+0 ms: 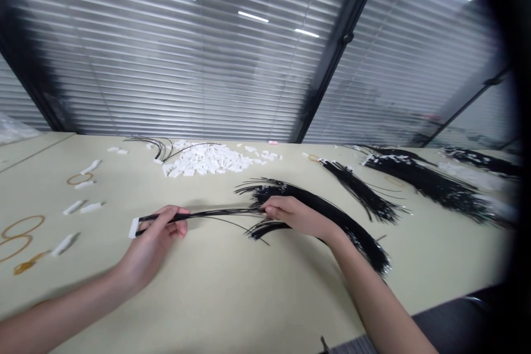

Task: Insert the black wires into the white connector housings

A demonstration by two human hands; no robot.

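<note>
My left hand (155, 238) is closed around a small bunch of black wires (219, 212). At the left end of that bunch is a white connector housing (134, 228), with the wires running into it. The wires stretch rightward to my right hand (292, 214), whose thumb and fingers are pinched at their far end. One thin wire hangs lower and apart from the bunch. Under and behind my right hand lies a thick bundle of loose black wires (352, 215) with shiny tips. Exactly which strands the right fingertips grip is partly hidden.
A heap of white connector housings (207, 159) lies near the window blinds (186, 66). More black wire bundles (423, 177) lie at the right. Several loose housings (63, 244) and orange rubber bands (22, 232) are at the left. The table's edge (398, 315) is at lower right.
</note>
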